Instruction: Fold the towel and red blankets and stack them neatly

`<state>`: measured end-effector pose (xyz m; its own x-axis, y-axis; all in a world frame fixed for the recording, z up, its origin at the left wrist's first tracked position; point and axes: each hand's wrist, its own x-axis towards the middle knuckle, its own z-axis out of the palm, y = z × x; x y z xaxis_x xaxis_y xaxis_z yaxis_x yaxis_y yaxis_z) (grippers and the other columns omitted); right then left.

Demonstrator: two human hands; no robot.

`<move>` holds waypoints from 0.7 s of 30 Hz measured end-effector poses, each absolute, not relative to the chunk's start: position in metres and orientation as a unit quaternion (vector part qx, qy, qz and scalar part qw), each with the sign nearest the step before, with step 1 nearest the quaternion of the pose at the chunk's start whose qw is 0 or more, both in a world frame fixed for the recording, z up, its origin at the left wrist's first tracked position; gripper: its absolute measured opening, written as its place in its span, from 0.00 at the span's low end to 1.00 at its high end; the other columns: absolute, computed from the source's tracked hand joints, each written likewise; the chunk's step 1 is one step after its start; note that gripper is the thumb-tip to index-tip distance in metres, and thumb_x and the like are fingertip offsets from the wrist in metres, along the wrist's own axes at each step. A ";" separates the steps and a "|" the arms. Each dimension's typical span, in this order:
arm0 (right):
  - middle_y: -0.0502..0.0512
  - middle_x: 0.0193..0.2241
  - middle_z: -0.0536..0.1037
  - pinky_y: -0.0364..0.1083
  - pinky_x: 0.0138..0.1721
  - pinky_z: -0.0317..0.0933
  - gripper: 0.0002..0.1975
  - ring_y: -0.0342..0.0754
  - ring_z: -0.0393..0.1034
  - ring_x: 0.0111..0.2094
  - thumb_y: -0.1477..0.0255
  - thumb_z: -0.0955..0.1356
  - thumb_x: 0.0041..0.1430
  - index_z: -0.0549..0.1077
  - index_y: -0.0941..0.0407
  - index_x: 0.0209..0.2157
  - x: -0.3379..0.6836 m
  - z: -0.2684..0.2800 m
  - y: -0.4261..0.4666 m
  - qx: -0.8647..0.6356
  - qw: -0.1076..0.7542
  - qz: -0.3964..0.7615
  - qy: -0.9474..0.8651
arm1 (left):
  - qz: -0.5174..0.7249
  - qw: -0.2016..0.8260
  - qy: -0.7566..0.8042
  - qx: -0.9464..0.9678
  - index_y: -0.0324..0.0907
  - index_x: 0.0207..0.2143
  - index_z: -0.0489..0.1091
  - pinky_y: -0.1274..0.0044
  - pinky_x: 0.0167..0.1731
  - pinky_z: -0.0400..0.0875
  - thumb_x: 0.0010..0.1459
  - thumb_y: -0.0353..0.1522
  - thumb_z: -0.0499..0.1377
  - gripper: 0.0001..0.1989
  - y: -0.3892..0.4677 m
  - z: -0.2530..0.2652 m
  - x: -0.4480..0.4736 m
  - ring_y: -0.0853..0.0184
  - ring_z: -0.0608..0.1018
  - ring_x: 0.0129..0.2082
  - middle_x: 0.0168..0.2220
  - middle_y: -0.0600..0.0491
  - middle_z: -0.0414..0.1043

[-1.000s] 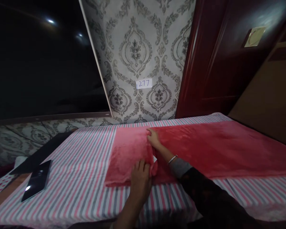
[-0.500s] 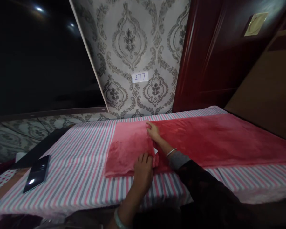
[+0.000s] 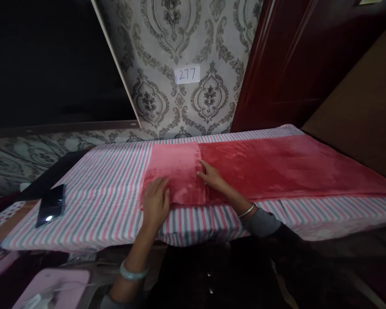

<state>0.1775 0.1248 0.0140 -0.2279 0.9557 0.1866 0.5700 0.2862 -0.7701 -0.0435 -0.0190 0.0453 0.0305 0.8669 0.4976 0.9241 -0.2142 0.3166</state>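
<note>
A long red plush blanket (image 3: 260, 167) lies across a striped cloth, its left end folded over into a lighter pink-red flap (image 3: 175, 161). My left hand (image 3: 156, 201) rests at the front left part of that flap, slightly blurred, fingers stretched out and thumb apart. At the flap's right edge is my right hand (image 3: 211, 176), its thumb and forefinger apart and touching the fabric. Neither hand shows a grip on the blanket. The pink, white and grey striped cloth (image 3: 106, 184) covers the surface underneath.
A dark phone (image 3: 51, 205) lies on the cloth at the left. Behind stand a large black screen (image 3: 51, 64), a patterned wall with a paper label (image 3: 187, 74) and a dark red wooden panel (image 3: 276, 73). A pink stool-like object (image 3: 58, 285) is below the front edge.
My left hand has moved left along the flap, away from its right edge. My right hand has let go of the far corner and come nearer. The camera has tilted down.
</note>
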 end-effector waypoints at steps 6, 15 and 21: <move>0.62 0.60 0.71 0.52 0.61 0.59 0.34 0.56 0.65 0.59 0.79 0.67 0.56 0.63 0.57 0.65 0.170 0.010 0.103 -0.534 0.325 0.210 -0.752 | -0.186 0.081 -0.704 -0.680 0.37 0.64 0.64 0.51 0.64 0.55 0.67 0.40 0.48 0.27 -0.008 0.028 -0.060 0.48 0.60 0.69 0.67 0.38 0.60; 0.63 0.54 0.72 0.50 0.52 0.64 0.23 0.56 0.69 0.52 0.72 0.65 0.64 0.67 0.56 0.60 0.181 0.029 0.078 -0.590 0.301 0.150 -0.734 | -0.163 0.109 -0.697 -0.689 0.36 0.63 0.65 0.53 0.64 0.56 0.68 0.40 0.46 0.27 -0.009 0.015 -0.056 0.47 0.61 0.68 0.67 0.37 0.61; 0.62 0.52 0.75 0.49 0.47 0.66 0.25 0.57 0.72 0.49 0.68 0.65 0.66 0.64 0.54 0.64 0.174 0.040 0.060 -0.595 0.228 0.141 -0.758 | -0.174 0.115 -0.689 -0.694 0.36 0.63 0.66 0.53 0.62 0.57 0.68 0.40 0.46 0.27 -0.008 0.014 -0.057 0.46 0.62 0.68 0.66 0.36 0.61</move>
<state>0.1742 0.0600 0.0399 -0.1882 0.9659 0.1778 0.8370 0.2524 -0.4855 -0.0573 -0.0081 0.0143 -0.0104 0.9164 0.4001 0.9965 -0.0238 0.0803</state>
